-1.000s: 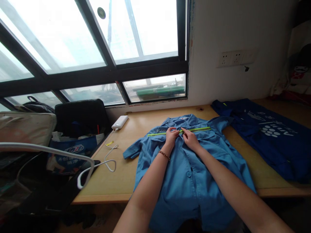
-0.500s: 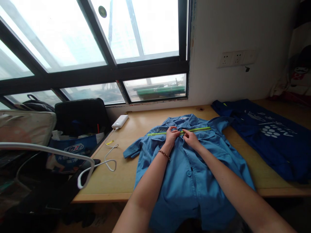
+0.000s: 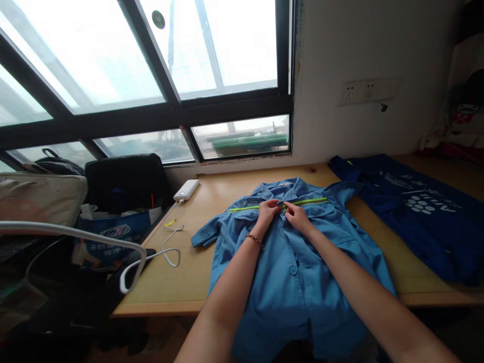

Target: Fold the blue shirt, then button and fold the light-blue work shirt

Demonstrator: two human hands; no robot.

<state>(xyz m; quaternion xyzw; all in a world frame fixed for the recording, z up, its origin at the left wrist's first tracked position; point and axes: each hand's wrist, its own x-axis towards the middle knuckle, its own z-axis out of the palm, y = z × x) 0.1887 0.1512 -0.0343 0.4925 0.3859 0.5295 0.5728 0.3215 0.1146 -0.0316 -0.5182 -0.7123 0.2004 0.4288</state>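
Observation:
A light blue work shirt (image 3: 295, 272) with a yellow-green reflective stripe lies front-up on the wooden desk (image 3: 181, 282), its hem hanging over the near edge. My left hand (image 3: 266, 212), with a bead bracelet at the wrist, pinches the left side of the placket at chest height. My right hand (image 3: 296, 217) pinches the opposite edge right beside it, fingertips almost touching over the stripe. Lower buttons on the shirt look fastened.
A dark blue garment (image 3: 416, 212) with white print lies at the desk's right. A white power bank (image 3: 186, 190) with a looping cable (image 3: 170, 247) sits at the left. Bags (image 3: 113, 222) and a white hanger (image 3: 75, 237) crowd the far left; a window and wall sockets (image 3: 363, 91) stand behind.
Both hands stay at the shirt's chest, fingers shifting slightly on the placket. The view barely moves.

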